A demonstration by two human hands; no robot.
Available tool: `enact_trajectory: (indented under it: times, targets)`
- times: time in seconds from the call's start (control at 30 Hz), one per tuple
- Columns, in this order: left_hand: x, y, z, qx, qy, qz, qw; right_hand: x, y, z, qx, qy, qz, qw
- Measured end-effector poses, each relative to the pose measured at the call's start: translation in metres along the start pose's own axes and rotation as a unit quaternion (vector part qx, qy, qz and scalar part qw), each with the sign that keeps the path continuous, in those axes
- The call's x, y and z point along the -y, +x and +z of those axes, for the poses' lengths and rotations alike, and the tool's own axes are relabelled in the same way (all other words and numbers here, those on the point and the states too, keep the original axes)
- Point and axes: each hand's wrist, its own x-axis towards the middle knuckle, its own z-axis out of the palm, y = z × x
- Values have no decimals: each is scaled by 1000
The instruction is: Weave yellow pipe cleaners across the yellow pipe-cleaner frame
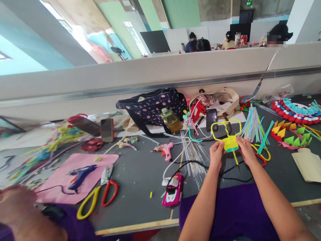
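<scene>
My left hand (216, 153) pinches the left edge of a yellow pipe-cleaner figure (230, 143), and my right hand (245, 150) grips its right edge. The figure has a flat, filled yellow middle with a teal band along the bottom. Two outlined loops rise from its top, and a twisted stem hangs below. Just right of my right hand lie scissors (266, 154) with yellow and red handles, partly hidden by it. Left of my left hand, thin wires (195, 160) and a black cord (190, 162) lie on the dark table (140, 187).
A pink glue gun (165, 150), a magenta toy car (173, 190) and red-yellow scissors (107, 187) lie to the left. A co-worker's arm (22, 211) is at far left, near a blue glue gun (81, 175). Behind stand a bottle (171, 120) and a dark bag (150, 107).
</scene>
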Motion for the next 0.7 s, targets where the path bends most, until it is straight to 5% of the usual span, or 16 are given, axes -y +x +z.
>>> enact_trajectory:
  times: [0.13,0.5,0.7]
  targets:
    - [-2,3,-1,-50,-50,34,997,3,-1,-4,70,-13,86,994]
    - [-15,5,-1,-55,-182,15,982,-2,-2,-1,154,-133,62,977]
    - [-17,5,0,56,-190,-5,980,3,-3,0,153,-175,28,972]
